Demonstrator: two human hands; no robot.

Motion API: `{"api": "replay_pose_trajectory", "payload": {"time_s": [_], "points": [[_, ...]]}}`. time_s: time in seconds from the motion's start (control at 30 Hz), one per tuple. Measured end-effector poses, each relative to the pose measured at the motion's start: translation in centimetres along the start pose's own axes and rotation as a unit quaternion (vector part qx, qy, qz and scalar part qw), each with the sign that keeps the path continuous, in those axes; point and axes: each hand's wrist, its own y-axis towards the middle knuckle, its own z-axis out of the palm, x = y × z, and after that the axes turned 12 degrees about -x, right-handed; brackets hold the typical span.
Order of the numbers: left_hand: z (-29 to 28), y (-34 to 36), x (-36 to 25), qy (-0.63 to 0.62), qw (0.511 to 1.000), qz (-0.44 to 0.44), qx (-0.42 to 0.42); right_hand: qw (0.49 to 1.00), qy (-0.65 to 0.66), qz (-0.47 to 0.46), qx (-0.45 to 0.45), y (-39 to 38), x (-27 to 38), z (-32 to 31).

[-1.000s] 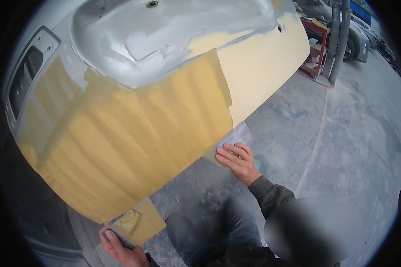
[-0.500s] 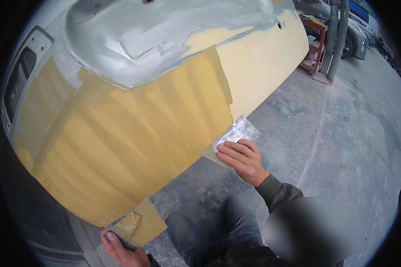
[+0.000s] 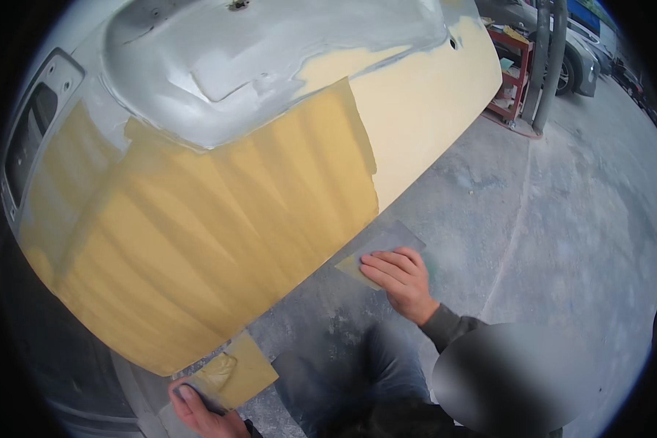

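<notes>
A large car tailgate panel (image 3: 219, 226) fills the upper left, its lower part coated in streaky yellow body filler; a paler cream area (image 3: 409, 109) lies to the right. My right hand (image 3: 405, 283) grips a flat, greyish see-through spreader (image 3: 390, 242) with yellow filler along its near-left edge. The spreader is just off the panel's lower edge. At the bottom left, my left hand (image 3: 204, 415) holds a mixing board (image 3: 248, 369) coated yellow, with a blob of filler (image 3: 219, 371) on it. The left thumb lies over the board's corner, below the panel's edge.
A red tool cart (image 3: 515, 77) stands beyond the panel at the upper right, beside grey posts (image 3: 550, 66) and a silver car (image 3: 580, 62). Dusty grey concrete floor (image 3: 555, 241) stretches across the right. At the left is a dark car part (image 3: 51, 350).
My right hand has drawn the spreader slightly down and off the panel's edge, tilting it so its bright glare is gone. The left hand and board have barely shifted.
</notes>
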Motion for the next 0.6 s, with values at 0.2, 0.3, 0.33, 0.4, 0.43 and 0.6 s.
{"api": "replay_pose_trajectory", "payload": {"time_s": [0.2, 0.3, 0.33, 0.4, 0.43, 0.6], "points": [[0.7, -2.0, 3.2, 0.123, 0.953, 0.006, 0.278, 0.774, 0.407, 0.475, 0.099, 5.6, 6.5, -6.2], [4.9, -3.2, 2.8, 0.163, 0.918, 0.015, 0.36, 0.703, 0.58, 0.368, 0.182, 6.8, 6.2, -7.3], [5.4, -3.4, 3.0, 0.146, 0.925, 0.03, 0.348, 0.707, 0.57, 0.369, 0.197, 7.0, 6.1, -7.6], [6.5, -3.6, 3.5, 0.113, 0.938, 0.062, 0.32, 0.713, 0.553, 0.366, 0.229, 7.2, 5.3, -7.8], [6.6, -3.5, 3.6, 0.108, 0.948, 0.064, 0.292, 0.723, 0.523, 0.366, 0.262, 7.7, 4.8, -8.0], [5.2, -1.5, 3.4, 0.067, 0.983, 0.076, 0.155, 0.933, 0.227, 0.186, 0.21, 8.6, -1.6, -7.6]]}}
